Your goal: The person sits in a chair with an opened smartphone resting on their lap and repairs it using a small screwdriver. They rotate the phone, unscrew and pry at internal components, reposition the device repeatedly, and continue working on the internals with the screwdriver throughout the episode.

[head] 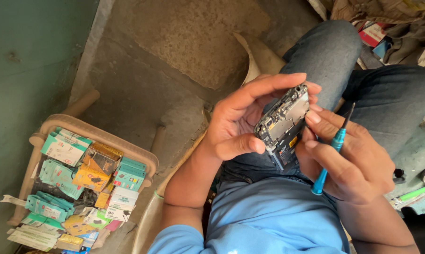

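My left hand [243, 120] grips an opened mobile phone [283, 124] with its back cover off, so the circuit board and metal shields show. The thumb presses its near edge and the fingers wrap over the top. My right hand [351, 162] touches the phone's right side with its fingertips. It also holds a small blue-handled screwdriver [332, 150], which lies across the fingers with its dark tip pointing up. Both hands are above my lap, over blue jeans [363, 80] and a light blue shirt [273, 216].
At the lower left stands a beige plastic tray [80, 127] filled with several small green, orange and white card packets. A concrete floor [175, 56] lies ahead. Clutter and a green-handled tool [417, 194] lie at the right edge.
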